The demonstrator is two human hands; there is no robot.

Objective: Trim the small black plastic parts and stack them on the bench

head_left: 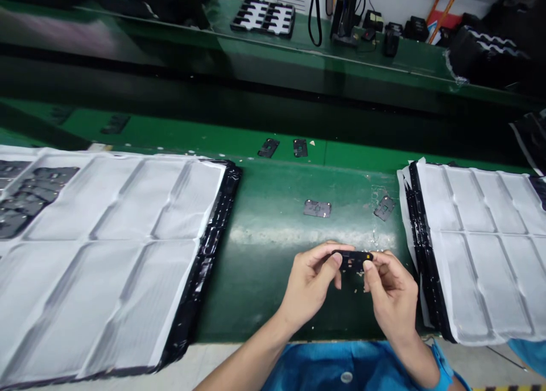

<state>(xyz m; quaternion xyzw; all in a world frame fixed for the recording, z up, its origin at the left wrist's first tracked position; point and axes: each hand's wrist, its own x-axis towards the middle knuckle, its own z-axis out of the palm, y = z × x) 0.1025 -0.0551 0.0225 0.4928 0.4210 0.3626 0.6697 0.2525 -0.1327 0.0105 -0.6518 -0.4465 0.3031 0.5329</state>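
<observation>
Between my two hands, above the green worktop (256,300), is a small black plastic part (352,259) with cut-outs and a yellow spot at its right end. My left hand (309,283) pinches its left end between thumb and fingers. On the right end, my right hand (392,291) has a similar pinch. Small pale scraps lie on the worktop just beneath the part. Farther forward lie two flat black parts of like shape, one a little left of my hands (317,209) and one to the right (384,208).
Stacked black trays with a white sheet (115,209) stand at left, several dark parts showing at their far corner. Another sheet-covered stack (486,209) stands at right. Beyond the worktop, a green strip bears more black parts (300,148). A compartmented tray (263,17) sits on the back shelf.
</observation>
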